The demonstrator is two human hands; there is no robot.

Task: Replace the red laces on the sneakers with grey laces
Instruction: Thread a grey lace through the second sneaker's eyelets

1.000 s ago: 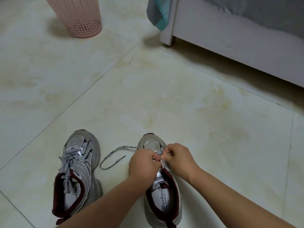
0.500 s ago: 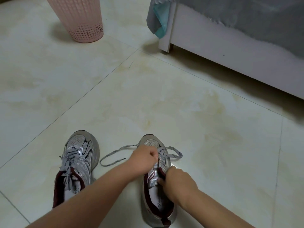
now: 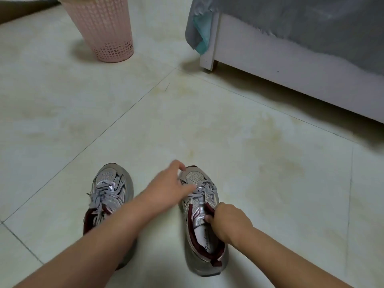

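Observation:
Two silver sneakers with dark red lining stand on the tiled floor, both with grey laces. The left sneaker (image 3: 110,190) is partly covered by my left forearm. On the right sneaker (image 3: 202,217), grey laces (image 3: 204,189) cross over the front. My left hand (image 3: 170,183) lies at its toe, thumb and fingers pinching the grey lace there. My right hand (image 3: 226,220) grips the right edge of the shoe's opening, beside the silver tongue. No red lace shows.
A pink perforated basket (image 3: 101,28) stands at the far left. A white bed frame (image 3: 291,69) with a grey sheet and a teal cloth (image 3: 199,38) runs along the far right. Pale floor tiles (image 3: 187,121) spread between them and the shoes.
My left hand moved forward to the toe of the right sneaker, and the loose lace end on the floor has gone from view. My right hand dropped back to the shoe's opening.

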